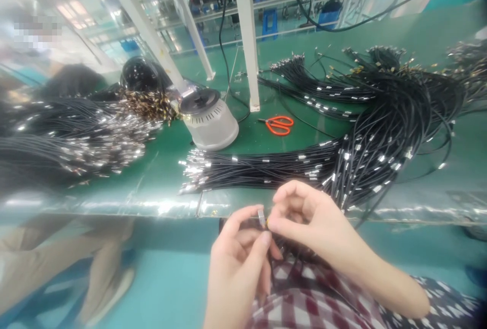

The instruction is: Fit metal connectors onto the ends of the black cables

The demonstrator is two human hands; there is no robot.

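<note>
Left-hand grip (240, 258) clamps a silver connector (261, 217) at the near edge of the table (249, 137), likely for close viewing. Right-hand grip (310, 213) is beside it; whether clamped cannot be told. Cables (247, 171) lie bundled, ends grouped, presumably for easy pickup. No labels are legible.

I see bare, silvery metal with a dull shine on the small connector (261, 216) between 5 and 6 o'clock. Toward 3 o'clock, the black cables (403, 108) look smooth, plastic-sheathed and faintly glossy; at 9 o'clock, the metal cable ends (101, 141) glint brightly. I read matt white plastic on the drum-shaped device (215, 129) at 10, shiny orange plastic on the scissors' handles (279, 126) at 2, and soft, matt checked cloth (315, 301) at 5.
</note>
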